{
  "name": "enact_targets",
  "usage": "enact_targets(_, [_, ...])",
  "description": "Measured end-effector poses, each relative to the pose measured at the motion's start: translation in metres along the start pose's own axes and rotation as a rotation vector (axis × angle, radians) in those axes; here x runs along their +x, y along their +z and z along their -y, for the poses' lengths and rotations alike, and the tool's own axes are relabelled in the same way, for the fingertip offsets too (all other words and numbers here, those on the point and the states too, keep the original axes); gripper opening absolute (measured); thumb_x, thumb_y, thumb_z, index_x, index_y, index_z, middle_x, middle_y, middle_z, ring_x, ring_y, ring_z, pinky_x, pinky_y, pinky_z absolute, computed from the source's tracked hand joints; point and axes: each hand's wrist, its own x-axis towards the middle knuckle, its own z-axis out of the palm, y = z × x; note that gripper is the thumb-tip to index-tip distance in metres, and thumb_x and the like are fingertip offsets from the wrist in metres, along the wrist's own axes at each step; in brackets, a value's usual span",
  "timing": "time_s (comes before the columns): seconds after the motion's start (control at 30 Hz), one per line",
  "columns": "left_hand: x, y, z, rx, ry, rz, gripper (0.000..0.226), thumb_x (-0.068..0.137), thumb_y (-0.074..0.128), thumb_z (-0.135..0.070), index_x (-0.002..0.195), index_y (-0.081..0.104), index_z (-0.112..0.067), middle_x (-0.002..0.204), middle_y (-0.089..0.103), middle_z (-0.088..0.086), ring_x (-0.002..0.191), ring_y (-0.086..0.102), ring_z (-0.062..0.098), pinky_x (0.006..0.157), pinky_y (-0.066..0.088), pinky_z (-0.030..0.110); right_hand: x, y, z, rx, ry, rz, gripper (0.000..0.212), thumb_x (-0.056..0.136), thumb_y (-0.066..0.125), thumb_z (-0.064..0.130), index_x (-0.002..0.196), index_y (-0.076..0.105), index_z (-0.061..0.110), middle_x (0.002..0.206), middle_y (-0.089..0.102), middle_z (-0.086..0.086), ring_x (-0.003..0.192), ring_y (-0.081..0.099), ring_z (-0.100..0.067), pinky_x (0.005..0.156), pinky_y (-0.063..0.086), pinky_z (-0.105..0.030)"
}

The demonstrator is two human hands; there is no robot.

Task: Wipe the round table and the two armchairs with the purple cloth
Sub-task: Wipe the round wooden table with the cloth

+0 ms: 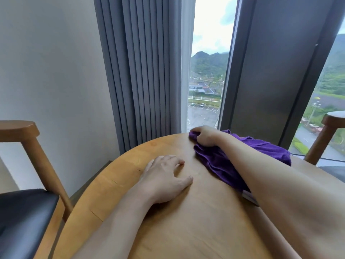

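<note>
Desk wiping goes best if the right hand, curled round the bunched purple cloth at the far edge, spreads it flatter while the left hand, fingers loosely splayed on the wood, steadies.

**Two bare arms, nothing worn**

Both forearms are bare along all of their visible length; no sleeve, cuff or glove shows. The left hand carries no ring, and its wrist has no watch, band or bracelet. The right hand and its wrist are just as plain. Fingernails on the left hand are short and unpainted, seen at the fingertips near 12 o'clock of that hand. The nails of the right hand cannot be seen.
</note>
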Motion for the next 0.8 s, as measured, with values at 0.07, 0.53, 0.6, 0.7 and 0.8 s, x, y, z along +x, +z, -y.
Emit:
enact_targets(0.07, [0.0, -0.001, 0.002, -0.016, 0.005, -0.008, 0.056, 0.088, 0.05, -0.065, 0.139, 0.044, -0.043, 0.15, 0.036, -0.02, 0.14, 0.026, 0.005, 0.116, 0.021, 0.033, 0.004, 0.002, 0.011, -0.021, -0.023, 0.031, 0.052, 0.091, 0.042, 0.009, 0.136, 0.06, 0.026, 0.141, 0.059, -0.006, 0.121, 0.055, -0.028, 0.099, 0.043, -0.034])
enact_targets(0.53, [0.003, 0.005, 0.008, -0.06, -0.086, -0.057, 0.061, 0.08, 0.05, -0.062, 0.137, 0.047, -0.04, 0.145, 0.042, -0.017, 0.136, 0.034, 0.01, 0.112, 0.034, 0.037, -0.025, 0.002, 0.002, -0.016, -0.082, -0.032, 0.067, 0.083, 0.041, -0.003, 0.137, 0.062, 0.03, 0.142, 0.06, -0.003, 0.129, 0.054, -0.026, 0.109, 0.042, -0.033])
enact_targets(0.6, [0.003, 0.005, 0.006, -0.065, -0.096, -0.054, 0.059, 0.081, 0.051, -0.06, 0.136, 0.047, -0.041, 0.145, 0.043, -0.016, 0.135, 0.035, 0.01, 0.112, 0.034, 0.037, -0.005, 0.01, 0.018, -0.013, -0.068, -0.038, 0.058, 0.087, 0.043, 0.003, 0.135, 0.063, 0.028, 0.139, 0.062, -0.004, 0.123, 0.056, -0.028, 0.102, 0.045, -0.035])
enact_targets(0.7, [0.0, 0.002, 0.006, -0.081, -0.104, -0.059, 0.058, 0.082, 0.054, -0.06, 0.136, 0.047, -0.043, 0.146, 0.043, -0.015, 0.135, 0.036, 0.01, 0.111, 0.034, 0.037, 0.009, 0.018, 0.04, -0.027, -0.087, -0.017, 0.053, 0.091, 0.044, 0.009, 0.139, 0.058, 0.027, 0.141, 0.058, -0.005, 0.123, 0.055, -0.028, 0.095, 0.043, -0.033])
enact_targets(0.8, [-0.002, -0.001, 0.008, -0.083, -0.083, -0.07, 0.054, 0.084, 0.055, -0.057, 0.135, 0.05, -0.042, 0.145, 0.044, -0.016, 0.135, 0.035, 0.007, 0.112, 0.032, 0.035, -0.002, 0.025, 0.043, -0.034, -0.162, -0.007, 0.063, 0.087, 0.043, 0.005, 0.142, 0.055, 0.032, 0.144, 0.056, -0.005, 0.124, 0.055, -0.029, 0.097, 0.046, -0.033])
